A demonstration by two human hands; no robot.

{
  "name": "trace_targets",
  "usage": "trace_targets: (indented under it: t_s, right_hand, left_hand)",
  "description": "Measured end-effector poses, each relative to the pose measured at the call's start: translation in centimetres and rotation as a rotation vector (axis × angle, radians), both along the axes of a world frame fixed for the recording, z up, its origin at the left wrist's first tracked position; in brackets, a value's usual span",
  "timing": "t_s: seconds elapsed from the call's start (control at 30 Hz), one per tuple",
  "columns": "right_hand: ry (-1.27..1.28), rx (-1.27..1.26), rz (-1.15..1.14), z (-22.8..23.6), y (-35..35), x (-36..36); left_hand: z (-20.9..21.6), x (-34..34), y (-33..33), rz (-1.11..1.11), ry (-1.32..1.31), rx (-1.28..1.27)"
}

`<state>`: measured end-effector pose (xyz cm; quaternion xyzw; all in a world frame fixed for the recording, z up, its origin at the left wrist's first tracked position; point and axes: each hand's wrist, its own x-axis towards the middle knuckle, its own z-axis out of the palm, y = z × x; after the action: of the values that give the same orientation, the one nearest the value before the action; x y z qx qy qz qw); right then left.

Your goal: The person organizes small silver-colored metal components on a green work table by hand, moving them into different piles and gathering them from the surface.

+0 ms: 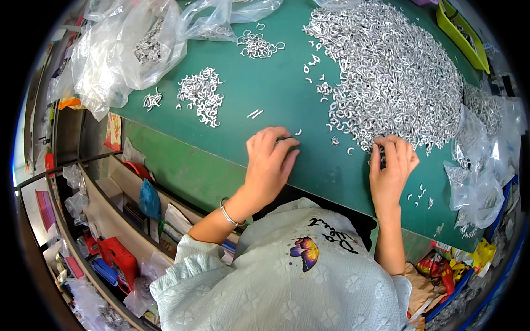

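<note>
On the green desk (265, 94), the right hand (391, 165) pinches hooks at the large metal hook pile (392, 71); the left hand (270, 163) lies curled over small pieces, grip unclear.

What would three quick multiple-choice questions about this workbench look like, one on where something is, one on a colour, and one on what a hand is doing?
1. Where does the big heap of small metal hooks lie?
A. by the right hand
B. under the clear bags on the left
C. on the floor

2. What colour is the table top?
A. white
B. green
C. red

3. How is the left hand placed?
A. raised in the air
B. gripping a clear bag
C. resting palm down on the table

Answers:
1. A: the heap spreads down to the fingers of the right hand.
2. B: bare green surface shows between the piles.
3. C: its fingers lie curled on the table top near a few loose hooks.
</note>
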<state>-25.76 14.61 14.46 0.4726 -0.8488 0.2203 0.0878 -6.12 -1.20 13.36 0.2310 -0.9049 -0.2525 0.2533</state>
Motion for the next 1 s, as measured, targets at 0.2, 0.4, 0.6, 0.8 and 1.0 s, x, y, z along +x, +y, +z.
trace_targets:
  t_s: [0.2,0.4,0.6,0.8,1.0]
  right_hand:
    - [-0.108,-0.002,0.074,0.3,0.2,1.3]
    - [-0.231,-0.050,0.265,1.3,3.1,1.6]
    - [-0.216,-0.165,-0.050,1.2,2.5,1.0]
    - [-0.155,-0.057,-0.162,0.3,4.4,0.8]
    - [-0.087,-0.018,-0.095,0.3,1.9,-0.1]
  left_hand:
    - [1.2,-5.2,2.0,-0.140,-0.026,0.005]
    - [-0.3,-6.7,2.3,-0.133,-0.049,0.005]
    - [0.7,-8.5,3.9,-0.349,0.003,-0.001]
    - [-0.2,-7.7,3.4,-0.304,-0.004,0.041]
    - [0.1,-9.5,4.9,-0.332,-0.045,-0.022]
